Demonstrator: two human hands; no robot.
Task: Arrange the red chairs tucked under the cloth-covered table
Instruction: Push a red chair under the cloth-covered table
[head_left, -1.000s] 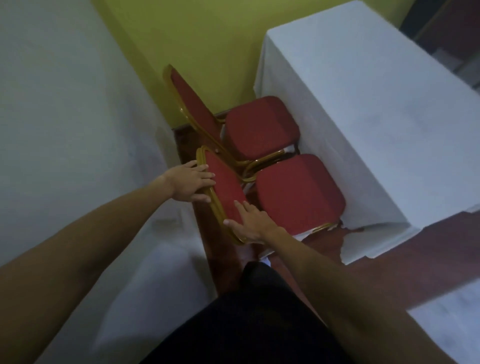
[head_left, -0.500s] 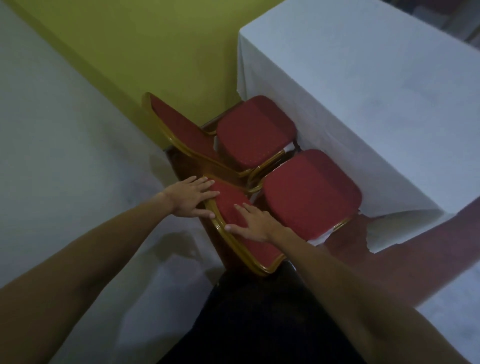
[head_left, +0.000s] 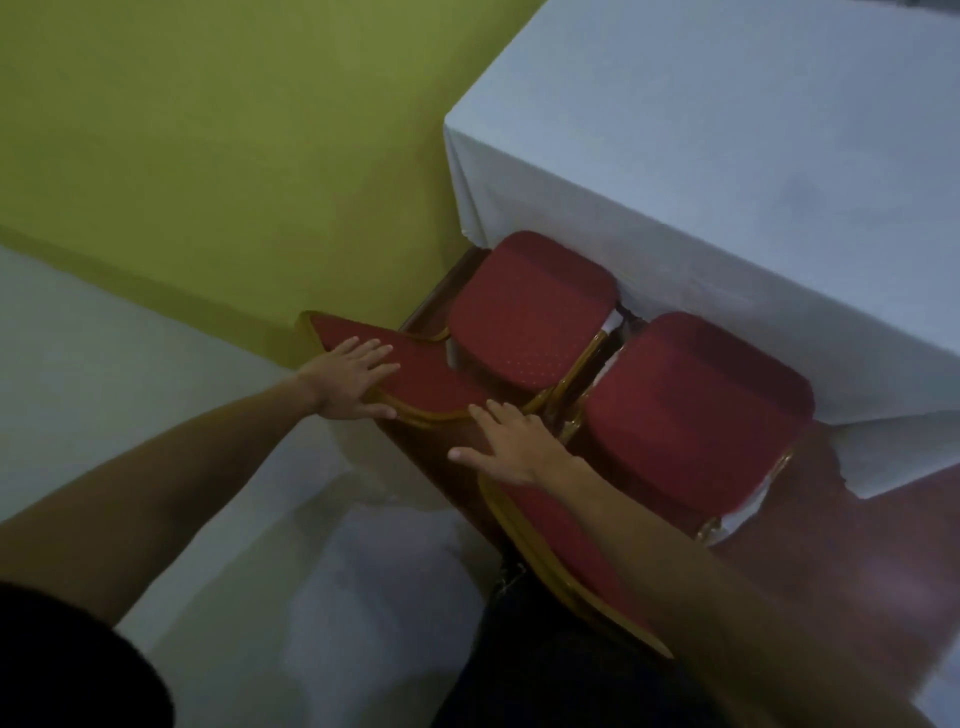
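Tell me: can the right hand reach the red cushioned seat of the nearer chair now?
Probably yes: the right hand rests on that chair's gold-framed red backrest, and the red cushioned seat lies right beside it, bare, with nothing between.

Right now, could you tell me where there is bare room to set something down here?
Bare: the top of the cloth-covered table, the far seat and the near seat. It is crowded where the left hand rests on the far backrest and the right hand on the near backrest; the gap between the seats is tight.
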